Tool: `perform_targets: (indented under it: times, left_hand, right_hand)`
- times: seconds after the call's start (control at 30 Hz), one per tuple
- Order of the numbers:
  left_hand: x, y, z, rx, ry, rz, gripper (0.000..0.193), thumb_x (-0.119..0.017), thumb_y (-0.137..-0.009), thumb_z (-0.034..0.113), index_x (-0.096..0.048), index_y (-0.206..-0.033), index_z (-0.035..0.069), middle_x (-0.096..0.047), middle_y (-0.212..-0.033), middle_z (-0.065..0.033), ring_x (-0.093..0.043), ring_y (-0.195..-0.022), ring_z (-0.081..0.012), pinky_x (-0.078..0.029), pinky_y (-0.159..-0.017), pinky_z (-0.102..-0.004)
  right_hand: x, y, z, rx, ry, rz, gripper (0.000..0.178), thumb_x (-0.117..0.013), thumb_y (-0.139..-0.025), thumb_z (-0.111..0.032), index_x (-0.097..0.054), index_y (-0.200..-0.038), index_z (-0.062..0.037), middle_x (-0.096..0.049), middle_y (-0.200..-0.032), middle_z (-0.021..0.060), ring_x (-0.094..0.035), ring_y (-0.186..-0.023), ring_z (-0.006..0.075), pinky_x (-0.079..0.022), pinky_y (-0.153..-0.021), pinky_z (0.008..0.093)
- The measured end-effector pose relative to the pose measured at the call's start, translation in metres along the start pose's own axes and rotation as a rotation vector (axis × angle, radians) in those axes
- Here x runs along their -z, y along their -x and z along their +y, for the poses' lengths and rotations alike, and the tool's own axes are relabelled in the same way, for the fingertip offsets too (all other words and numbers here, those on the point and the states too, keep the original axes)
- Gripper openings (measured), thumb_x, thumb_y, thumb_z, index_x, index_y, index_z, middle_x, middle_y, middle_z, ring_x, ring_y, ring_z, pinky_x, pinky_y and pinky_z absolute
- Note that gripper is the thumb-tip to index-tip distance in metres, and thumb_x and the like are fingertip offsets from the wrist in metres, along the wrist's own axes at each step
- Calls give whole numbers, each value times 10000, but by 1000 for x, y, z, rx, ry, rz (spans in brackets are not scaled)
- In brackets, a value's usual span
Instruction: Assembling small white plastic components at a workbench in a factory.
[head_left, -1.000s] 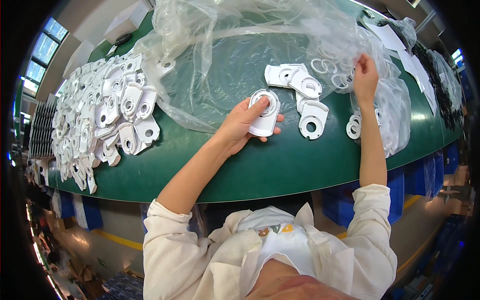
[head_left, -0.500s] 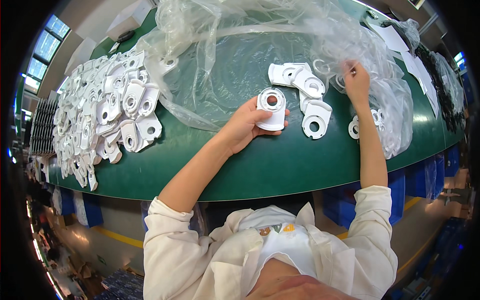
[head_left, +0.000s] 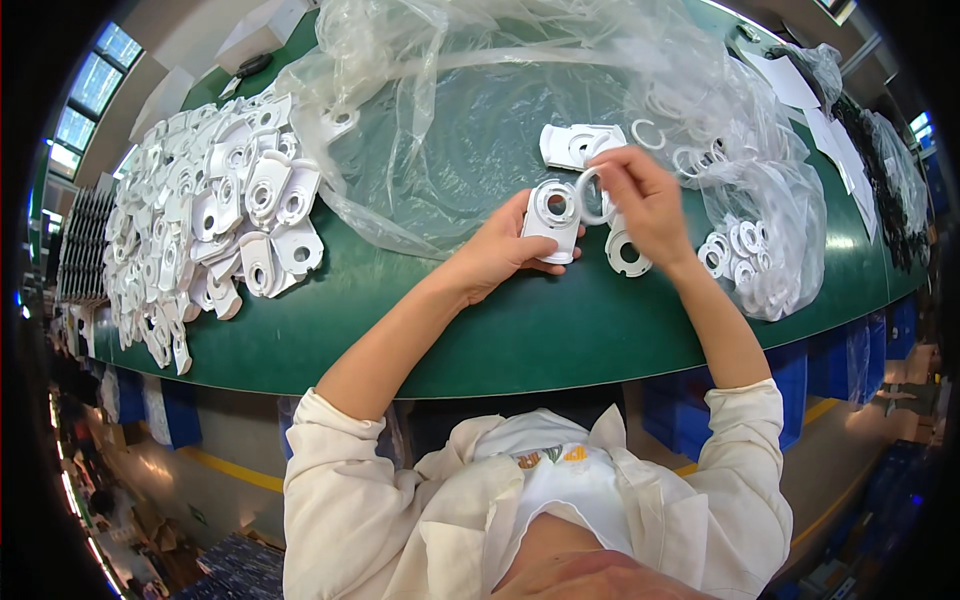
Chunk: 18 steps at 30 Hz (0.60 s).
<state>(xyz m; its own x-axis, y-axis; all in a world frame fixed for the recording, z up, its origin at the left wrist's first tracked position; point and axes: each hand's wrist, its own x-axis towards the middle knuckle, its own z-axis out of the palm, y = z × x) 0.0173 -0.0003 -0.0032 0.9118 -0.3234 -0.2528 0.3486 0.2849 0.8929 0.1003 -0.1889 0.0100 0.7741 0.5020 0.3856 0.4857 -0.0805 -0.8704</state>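
My left hand (head_left: 500,250) grips a white plastic bracket (head_left: 550,240), its round collar and hole facing up. In my right hand (head_left: 640,200) is a thin white ring (head_left: 584,200), pinched by its edge close to the right side of that collar; whether they touch I cannot tell. Behind and partly under my right hand lie several similar white parts (head_left: 565,146). One of them, a part with a round hole (head_left: 628,262), shows just below the hand.
A big heap of white brackets (head_left: 235,200) covers the left of the green table (head_left: 400,340). Clear plastic sheeting (head_left: 480,100) spreads across the back. Loose white rings (head_left: 650,133) lie on it, and a group of smaller rings (head_left: 745,240) sits at the right.
My right hand has come left from the plastic sheeting, bringing a white ring beside the bracket. My left hand has barely moved, still holding the bracket.
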Motion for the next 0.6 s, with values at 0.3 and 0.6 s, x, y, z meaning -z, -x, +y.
perform_targets:
  times: [0.3,0.6]
  left_hand:
    - [0,0,0,3,-60,-24,554,-534,-832,1,-333,-1348,19,-584,-1169,-133,-636,-998,-209,-545,-738,-274]
    - [2,-2,-2,-12,-128,-116,503,-523,-859,51,-357,-1332,32,-621,-1112,-97,-647,-944,-165,-520,-656,-227]
  right_hand:
    - [-15,3,12,183,240,-62,82,-633,-859,-48,-652,-931,-15,-596,-848,50,-565,-746,149,-443,-647,259]
    - [-21,6,11,291,331,-60,68,-641,-841,-81,-650,-891,-36,-571,-809,72,-601,-717,224,-474,-615,313]
